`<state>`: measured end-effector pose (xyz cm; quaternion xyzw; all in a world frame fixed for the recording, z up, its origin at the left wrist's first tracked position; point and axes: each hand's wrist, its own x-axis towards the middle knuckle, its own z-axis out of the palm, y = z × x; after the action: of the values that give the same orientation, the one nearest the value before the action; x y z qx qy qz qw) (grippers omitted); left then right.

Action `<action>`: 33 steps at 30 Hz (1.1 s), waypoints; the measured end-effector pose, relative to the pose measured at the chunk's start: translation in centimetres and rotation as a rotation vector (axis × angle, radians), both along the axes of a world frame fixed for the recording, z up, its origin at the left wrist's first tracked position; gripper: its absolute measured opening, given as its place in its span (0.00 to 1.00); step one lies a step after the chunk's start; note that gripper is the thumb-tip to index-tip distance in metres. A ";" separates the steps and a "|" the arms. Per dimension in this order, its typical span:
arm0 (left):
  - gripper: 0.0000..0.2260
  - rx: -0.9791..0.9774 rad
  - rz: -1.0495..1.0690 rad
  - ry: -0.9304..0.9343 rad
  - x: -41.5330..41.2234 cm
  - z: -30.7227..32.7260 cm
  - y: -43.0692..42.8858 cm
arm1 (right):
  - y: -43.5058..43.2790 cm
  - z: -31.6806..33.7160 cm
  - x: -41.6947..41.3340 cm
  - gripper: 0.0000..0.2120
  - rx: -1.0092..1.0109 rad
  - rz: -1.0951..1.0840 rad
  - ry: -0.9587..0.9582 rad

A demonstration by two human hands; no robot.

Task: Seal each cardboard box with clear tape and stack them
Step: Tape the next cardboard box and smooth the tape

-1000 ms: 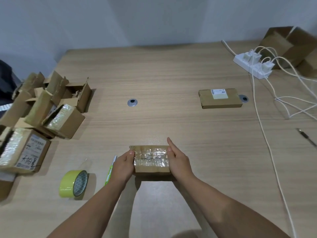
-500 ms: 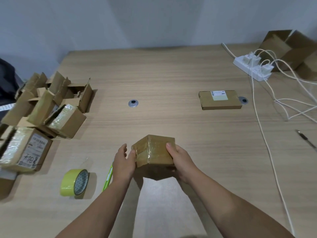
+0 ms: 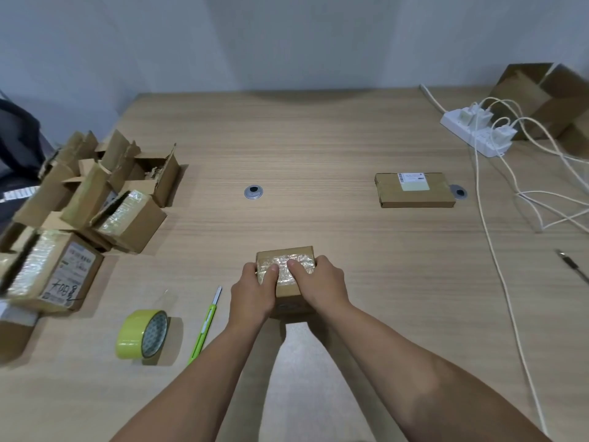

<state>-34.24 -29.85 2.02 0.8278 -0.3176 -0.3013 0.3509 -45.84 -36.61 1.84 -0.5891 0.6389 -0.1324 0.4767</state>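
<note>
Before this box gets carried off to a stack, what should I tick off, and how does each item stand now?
1. Grip: ok; left hand and right hand hold the small box from both sides, thumbs on top.
2. Top face covered with clear tape: ok.
3. Underside taped: cannot tell, hidden.
4. Landing spot: ok; flat box has nothing stacked on it.
5. Knife and tape roll out of the way: ok, both left of the hands.

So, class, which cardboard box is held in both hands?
The small taped box nearest the camera, gripped by left hand and right hand; the flat labelled box and left pile lie untouched.
</note>
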 end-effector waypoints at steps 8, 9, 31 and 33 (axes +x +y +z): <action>0.14 -0.014 -0.031 -0.072 0.6 -0.2 0.1 | 0.1 -0.2 -0.6 0.22 -0.089 0.075 0.016; 0.15 -0.019 -0.030 -0.078 0.6 -0.2 0.2 | 0.1 -0.2 -0.7 0.21 -0.096 0.078 0.015; 0.17 0.015 -0.030 -0.149 1.2 0.0 -1.2 | -0.7 0.4 -0.4 0.19 -0.087 0.065 0.018; 0.18 0.008 -0.022 -0.170 1.3 -0.4 -1.0 | -0.5 0.6 -0.6 0.21 -0.124 0.099 0.038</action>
<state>-32.98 -30.81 1.61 0.8483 -0.3538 -0.2352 0.3162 -46.45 -37.11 2.45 -0.6505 0.6086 -0.1368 0.4333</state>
